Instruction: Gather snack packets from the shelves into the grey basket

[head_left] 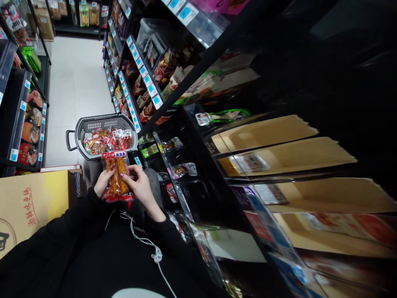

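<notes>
Left hand (pixel 104 181) and right hand (pixel 140 185) grip 1 snack packet (pixel 118 180) by opposite sides, near the close edge of the basket (pixel 102 120). Apparently inspecting; moving it calls for 2 steady grips.

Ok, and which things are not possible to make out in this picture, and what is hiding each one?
- Head view: the back of the packet, turned away from the camera; it also covers any fingers of the left hand and right hand behind it.
- Head view: the floor of the basket, under the small packs.
- Head view: the rest of the cardboard box, cut off by the left edge.
- Head view: writing on the shelf labels, too small.
</notes>
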{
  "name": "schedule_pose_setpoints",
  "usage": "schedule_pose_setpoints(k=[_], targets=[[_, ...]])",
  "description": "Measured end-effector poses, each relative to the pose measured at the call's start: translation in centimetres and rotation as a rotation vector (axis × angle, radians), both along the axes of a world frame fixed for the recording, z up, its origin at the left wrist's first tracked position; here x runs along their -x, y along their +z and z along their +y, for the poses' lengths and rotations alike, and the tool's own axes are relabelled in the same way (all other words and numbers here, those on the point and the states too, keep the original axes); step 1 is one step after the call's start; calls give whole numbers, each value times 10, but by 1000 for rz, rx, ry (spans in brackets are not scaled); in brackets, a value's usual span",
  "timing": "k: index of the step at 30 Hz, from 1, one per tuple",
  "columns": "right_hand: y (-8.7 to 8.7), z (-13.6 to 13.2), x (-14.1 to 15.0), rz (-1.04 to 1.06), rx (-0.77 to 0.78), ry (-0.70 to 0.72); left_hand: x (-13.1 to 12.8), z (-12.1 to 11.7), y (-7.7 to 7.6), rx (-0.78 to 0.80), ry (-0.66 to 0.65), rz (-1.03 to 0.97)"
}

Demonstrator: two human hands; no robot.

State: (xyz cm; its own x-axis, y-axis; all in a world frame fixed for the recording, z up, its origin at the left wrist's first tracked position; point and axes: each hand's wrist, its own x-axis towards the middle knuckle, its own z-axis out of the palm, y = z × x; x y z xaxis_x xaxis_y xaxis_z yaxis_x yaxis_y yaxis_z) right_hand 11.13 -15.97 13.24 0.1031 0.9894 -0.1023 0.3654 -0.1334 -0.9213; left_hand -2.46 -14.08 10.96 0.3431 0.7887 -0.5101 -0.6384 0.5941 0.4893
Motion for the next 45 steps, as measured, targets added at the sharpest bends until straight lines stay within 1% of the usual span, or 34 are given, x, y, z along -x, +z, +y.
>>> schedule_pose_setpoints(k=[5,7,9,11,12,14,15,17,21,23,24,25,27,30,33,37,40,43,45], targets=[[2,0,1,-22,-77,-93,-2,0,-2,21,-1,20],[3,1,1,-19,-94,-108,-3,0,-3,30,0,30],[4,1,0,-3,-112,-124,-3,0,-3,24,-2,33],[6,1,-1,46,-152,-182,-2,1,-2,24,-20,11],[7,1,-2,105,-168,-221,-1,2,-2,28,-33,-13],[10,0,-7,302,-151,-255,1,3,-1,38,-52,-74],[12,-1,-10,431,-122,-237,2,4,-1,43,-55,-100],[12,-2,-16,712,-68,-153,3,4,-1,50,-55,-124],[5,-4,-25,1221,-112,3,4,4,-4,43,-80,-122],[3,-4,-25,1351,-127,28,4,3,-5,34,-83,-117],[4,-4,-24,1365,-118,20,4,3,-5,33,-85,-116],[6,-4,-24,1348,-101,3,4,3,-4,36,-86,-114],[14,-3,-23,1245,-55,-32,4,4,-3,45,-90,-111],[28,-3,-23,994,7,-47,4,5,-1,51,-94,-106],[37,-3,-25,613,2,-99,4,6,-1,48,-97,-106],[40,-6,-27,133,-125,-245,4,5,-4,39,-75,-101],[46,-9,-28,-201,-155,-280,4,5,-4,45,-57,-83],[53,-9,-34,-340,-133,-298,4,5,-3,47,-54,-72],[51,-8,-43,-388,-110,-294,5,5,-3,41,-55,-81]])
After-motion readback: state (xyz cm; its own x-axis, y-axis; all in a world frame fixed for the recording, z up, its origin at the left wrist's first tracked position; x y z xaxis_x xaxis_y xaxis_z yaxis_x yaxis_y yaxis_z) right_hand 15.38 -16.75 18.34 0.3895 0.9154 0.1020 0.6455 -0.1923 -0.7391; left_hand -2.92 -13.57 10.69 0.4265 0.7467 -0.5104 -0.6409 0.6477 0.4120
